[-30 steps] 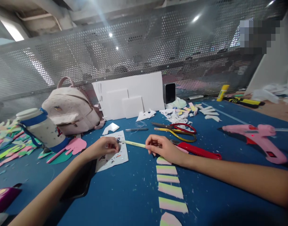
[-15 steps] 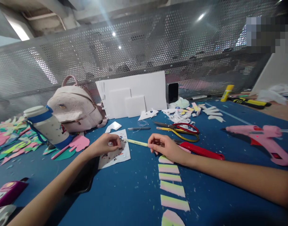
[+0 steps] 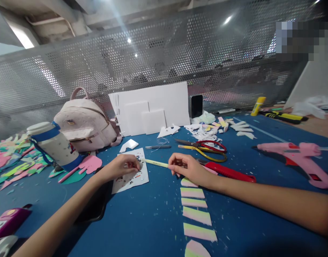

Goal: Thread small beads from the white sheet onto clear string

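Note:
My right hand (image 3: pixel 185 168) is closed around one end of a slim pale-yellow pen-like stick (image 3: pixel 156 163) that points left. The stick's far tip comes close to the fingertips of my left hand (image 3: pixel 124 166); whether they touch is unclear. My left fingers are curled into a pinch above a white sheet (image 3: pixel 138 180) dotted with small dark and coloured bits. Anything between those fingertips is too small to make out. Below my right hand lies a column of pink-to-green foam strips (image 3: pixel 197 215).
Beyond my hands lie scissors (image 3: pixel 207 147), a red-handled tool (image 3: pixel 230 172) and a grey pen (image 3: pixel 158 146). At right is a pink glue gun (image 3: pixel 295 153). A bottle (image 3: pixel 55 146), a backpack (image 3: pixel 83 123) and a white board (image 3: pixel 169 100) stand behind; a dark phone-like slab (image 3: pixel 95 205) lies under my left forearm.
My left hand has shifted very slightly right and down, its fingers near the stick's tip. My right hand and the stick stay almost still.

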Action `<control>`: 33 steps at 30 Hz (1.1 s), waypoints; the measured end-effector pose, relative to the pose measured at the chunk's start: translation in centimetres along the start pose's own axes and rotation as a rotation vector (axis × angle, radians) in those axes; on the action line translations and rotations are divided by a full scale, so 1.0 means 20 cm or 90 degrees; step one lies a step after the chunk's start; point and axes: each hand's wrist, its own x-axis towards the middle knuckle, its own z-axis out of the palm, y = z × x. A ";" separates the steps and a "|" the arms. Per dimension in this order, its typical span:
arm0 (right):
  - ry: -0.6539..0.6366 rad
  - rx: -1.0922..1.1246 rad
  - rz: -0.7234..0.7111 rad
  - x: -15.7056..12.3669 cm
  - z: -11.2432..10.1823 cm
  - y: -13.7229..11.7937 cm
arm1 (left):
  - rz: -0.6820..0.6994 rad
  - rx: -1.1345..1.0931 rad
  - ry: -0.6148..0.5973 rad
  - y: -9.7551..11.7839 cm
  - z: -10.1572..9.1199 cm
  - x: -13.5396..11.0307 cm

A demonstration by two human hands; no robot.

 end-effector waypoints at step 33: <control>-0.002 -0.014 -0.002 0.00 0.00 0.02 | -0.074 -0.169 0.075 0.09 0.04 0.02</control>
